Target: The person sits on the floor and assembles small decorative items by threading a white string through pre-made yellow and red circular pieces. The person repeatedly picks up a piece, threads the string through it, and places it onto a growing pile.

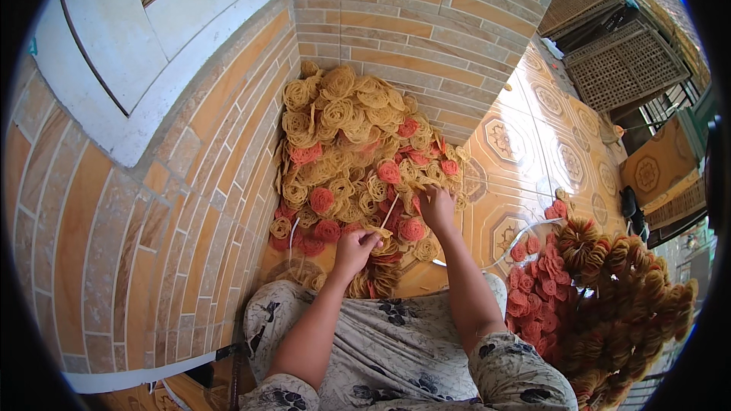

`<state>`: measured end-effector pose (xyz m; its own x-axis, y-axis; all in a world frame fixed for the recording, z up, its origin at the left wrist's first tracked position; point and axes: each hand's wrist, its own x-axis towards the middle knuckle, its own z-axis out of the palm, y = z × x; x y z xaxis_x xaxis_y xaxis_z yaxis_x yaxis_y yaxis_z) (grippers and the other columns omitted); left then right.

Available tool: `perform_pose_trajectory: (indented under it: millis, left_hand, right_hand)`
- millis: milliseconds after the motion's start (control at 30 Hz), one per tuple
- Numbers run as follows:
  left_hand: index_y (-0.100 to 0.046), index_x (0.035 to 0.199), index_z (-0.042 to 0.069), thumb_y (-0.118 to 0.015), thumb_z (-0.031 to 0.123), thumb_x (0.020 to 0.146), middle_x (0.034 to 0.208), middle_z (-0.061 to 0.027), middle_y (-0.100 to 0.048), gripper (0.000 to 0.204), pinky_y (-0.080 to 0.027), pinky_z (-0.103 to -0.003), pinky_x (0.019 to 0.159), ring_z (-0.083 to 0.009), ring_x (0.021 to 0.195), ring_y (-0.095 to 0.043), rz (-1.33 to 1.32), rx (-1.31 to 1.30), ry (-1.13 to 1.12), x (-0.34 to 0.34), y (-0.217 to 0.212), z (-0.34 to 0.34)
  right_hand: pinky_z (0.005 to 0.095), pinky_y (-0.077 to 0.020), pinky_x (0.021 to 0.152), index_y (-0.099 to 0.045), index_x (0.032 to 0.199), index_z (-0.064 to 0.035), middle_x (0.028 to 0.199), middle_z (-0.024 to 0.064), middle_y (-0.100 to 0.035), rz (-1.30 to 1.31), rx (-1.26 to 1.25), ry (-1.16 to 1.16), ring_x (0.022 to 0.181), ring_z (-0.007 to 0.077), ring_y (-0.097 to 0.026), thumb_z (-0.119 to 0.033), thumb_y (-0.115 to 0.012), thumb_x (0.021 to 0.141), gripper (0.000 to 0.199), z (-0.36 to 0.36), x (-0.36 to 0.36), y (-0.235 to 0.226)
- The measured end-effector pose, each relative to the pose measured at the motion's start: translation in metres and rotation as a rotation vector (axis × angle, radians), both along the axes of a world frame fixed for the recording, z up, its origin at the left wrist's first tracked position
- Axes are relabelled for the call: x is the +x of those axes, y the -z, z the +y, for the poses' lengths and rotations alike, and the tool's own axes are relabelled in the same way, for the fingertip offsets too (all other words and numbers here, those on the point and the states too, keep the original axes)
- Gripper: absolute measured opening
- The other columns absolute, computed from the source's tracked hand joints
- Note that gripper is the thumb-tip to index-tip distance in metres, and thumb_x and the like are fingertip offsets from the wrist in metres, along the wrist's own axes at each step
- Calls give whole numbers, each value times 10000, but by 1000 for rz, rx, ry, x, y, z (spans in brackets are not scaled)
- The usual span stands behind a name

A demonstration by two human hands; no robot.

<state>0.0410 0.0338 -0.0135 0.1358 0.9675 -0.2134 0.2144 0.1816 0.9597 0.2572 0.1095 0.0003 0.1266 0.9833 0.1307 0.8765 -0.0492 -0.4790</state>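
**Straw yellow and coral: a heap of netted rosettes in the corner**

The heap sits on the tiled floor, against the brick-patterned wall, directly before the person. The left hand makes a narrow pinch, thumb and finger closed on a small yellow piece. From this place a thin white strand goes up toward the right hand, whose fingers are bent close together among the rosettes (what they hold exactly, I cannot tell).

In my judgement, a strong pull on the strand could tear the loose mesh or let the piece slip from the pinch. The open loops could also catch on neighbouring rosettes, because they lie so tightly mixed.

The rosettes are round and flat, wound like small flowers, with a rough, airy weave. To the right, a coral pile lies beside thick brown-gold bunches, where many discs stand edge to edge. A smooth white strip curves over the glossy tiles.
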Motion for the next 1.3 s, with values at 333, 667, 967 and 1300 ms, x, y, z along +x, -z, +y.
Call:
perform_pose_trajectory:
  millis: [333, 667, 967, 1300]
  left_hand:
    - [-678, 983, -34, -617, 170, 919, 829, -58, -710, 223, -478, -261, 697, -93, 753, -633, -19, 37, 50, 0, 0, 0]
    - [-695, 970, 13, -646, 182, 885, 784, -56, -719, 195, -484, -273, 614, -106, 677, -665, 30, 94, 21, 2, 14, 1]
    - [-699, 933, 9, -635, 208, 894, 782, -37, -716, 213, -448, -265, 581, -76, 607, -584, 172, 81, 118, 4, -10, -5]
    - [-691, 924, -3, -636, 196, 892, 780, -59, -716, 210, -477, -283, 611, -102, 646, -635, 137, 132, 132, 4, -13, -8]
  right_hand:
    - [333, -468, 689, -706, 967, -23, 870, 111, -678, 551, -125, -408, 752, 207, -612, -144, -670, 844, 176, -20, -8, -23]
    - [421, -502, 828, -634, 1121, -58, 1069, 231, -625, -9, -118, -93, 1010, 345, -610, -80, -643, 779, 343, -9, 33, -1]
    - [320, -529, 743, -585, 1132, 70, 1026, 139, -680, 624, -289, -62, 891, 216, -659, 0, -598, 867, 275, -8, 43, -3]
    - [285, -499, 743, -629, 960, 63, 932, 102, -691, 651, -223, -142, 834, 134, -634, -18, -632, 846, 141, -40, 6, -36]
